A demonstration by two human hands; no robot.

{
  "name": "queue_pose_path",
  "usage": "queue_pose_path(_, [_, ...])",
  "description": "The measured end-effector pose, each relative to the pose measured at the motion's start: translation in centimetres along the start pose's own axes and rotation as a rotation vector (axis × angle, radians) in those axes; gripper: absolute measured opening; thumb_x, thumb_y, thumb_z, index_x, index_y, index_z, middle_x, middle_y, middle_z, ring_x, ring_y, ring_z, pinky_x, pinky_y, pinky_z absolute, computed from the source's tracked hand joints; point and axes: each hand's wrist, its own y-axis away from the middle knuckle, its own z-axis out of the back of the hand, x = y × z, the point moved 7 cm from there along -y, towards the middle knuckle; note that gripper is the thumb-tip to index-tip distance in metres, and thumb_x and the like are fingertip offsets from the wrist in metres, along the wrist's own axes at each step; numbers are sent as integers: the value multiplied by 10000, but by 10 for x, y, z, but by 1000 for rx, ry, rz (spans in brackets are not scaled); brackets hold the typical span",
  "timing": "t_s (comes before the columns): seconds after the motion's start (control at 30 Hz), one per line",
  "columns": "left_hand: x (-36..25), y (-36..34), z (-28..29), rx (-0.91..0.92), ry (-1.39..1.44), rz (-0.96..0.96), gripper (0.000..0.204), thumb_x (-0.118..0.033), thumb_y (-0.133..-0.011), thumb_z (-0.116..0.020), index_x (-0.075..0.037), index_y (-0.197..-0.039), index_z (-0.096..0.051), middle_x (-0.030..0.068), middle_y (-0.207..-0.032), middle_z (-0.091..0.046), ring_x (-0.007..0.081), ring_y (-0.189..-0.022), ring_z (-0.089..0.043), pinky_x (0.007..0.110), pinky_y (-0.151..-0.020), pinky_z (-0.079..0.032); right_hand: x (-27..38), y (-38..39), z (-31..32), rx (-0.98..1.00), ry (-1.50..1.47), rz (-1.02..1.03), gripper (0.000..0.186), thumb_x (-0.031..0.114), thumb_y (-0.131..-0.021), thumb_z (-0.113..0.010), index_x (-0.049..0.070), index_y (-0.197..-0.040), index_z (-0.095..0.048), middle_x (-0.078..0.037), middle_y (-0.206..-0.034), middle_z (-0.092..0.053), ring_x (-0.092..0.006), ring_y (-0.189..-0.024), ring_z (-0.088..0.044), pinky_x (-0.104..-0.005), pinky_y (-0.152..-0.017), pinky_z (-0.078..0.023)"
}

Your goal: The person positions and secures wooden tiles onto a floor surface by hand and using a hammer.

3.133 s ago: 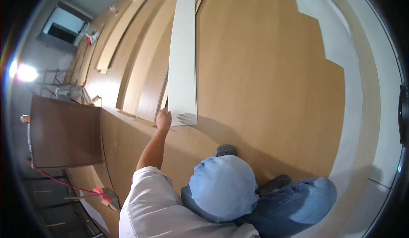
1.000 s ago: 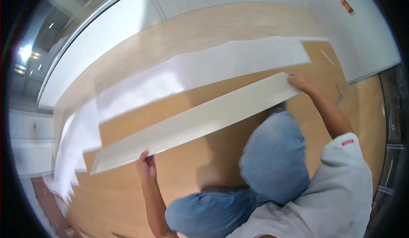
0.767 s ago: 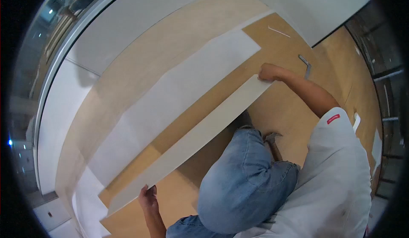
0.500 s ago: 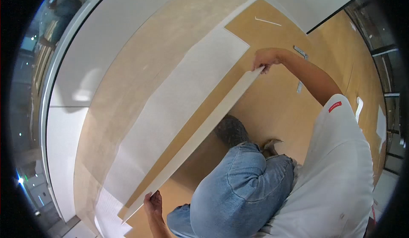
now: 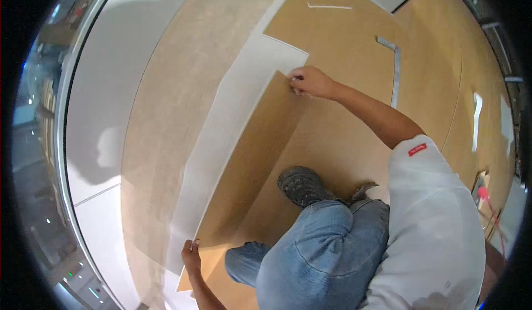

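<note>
Head view, plank: a long wood-toned plank runs obliquely from the right hand down to the left hand, wood face up; whether it lies flat or tilted, cannot tell.
Left hand: closed on the plank's outer long edge near its lower end, thumb and fingers drawn together.
Right hand: fingers curled in, closed on the plank's upper end at the corner; exact finger contact partly hidden.
Underlay: white sheet along the plank's outer edge, also showing just beyond its upper end.
Border: beige strip beside the underlay, then white panels farther left.
Flooring: wood-toned floor to the right of the plank.
Square: grey L-shaped metal square on the floor, behind the right forearm.
Strips: thin white strip near the top; a broader white strip at right.
Hammer: head of a hammer beside the jeans, handle hidden.
Foot: dark perforated shoe on the floor, near the hammer.
</note>
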Motion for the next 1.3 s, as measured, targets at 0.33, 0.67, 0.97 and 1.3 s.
queue_pose_path(0.33, [5, -96, 4, 19, 462, -112, 472, -276, -969, -668, -127, -659, -346, -84, -657, -288, 65, -632, -273, 285, -538, -214, -103, 74, -75, -225, -496, -402, 255, 245, -1002, -552, 4, -1019, -634, -131, -959, -708, -185, -832, -685, -308, -694, -560])
queue_pose_path(0.67, [-52, -130, 20, -102, 262, -82, 634, -466, -933, -672, -87, -553, -334, -57, -543, -323, 83, -549, -283, 331, -487, -191, -46, 21, -86, -521, -817, -151, 314, 311, -1036, -548, 11, -980, -622, -66, -874, -686, -150, -759, -670, -278, -661, -540])
queue_pose_path(0.97, [-65, -157, 0, -63, 242, -46, 591, -426, -982, -602, -40, -599, -369, -30, -575, -313, 116, -579, -292, 356, -511, -223, -41, -2, -41, -530, -548, -190, 349, 287, -1024, -561, -10, -850, -622, -84, -751, -669, -156, -622, -683, -276, -514, -502])
queue_pose_path(1.3, [-108, -153, 1, -46, 151, -51, 607, -481, -969, -612, -77, -578, -380, -45, -554, -326, 116, -552, -286, 347, -500, -217, -51, 0, -28, -549, -463, -258, 367, 256, -1010, -550, -33, -796, -620, -105, -709, -700, -152, -578, -700, -289, -447, -508])
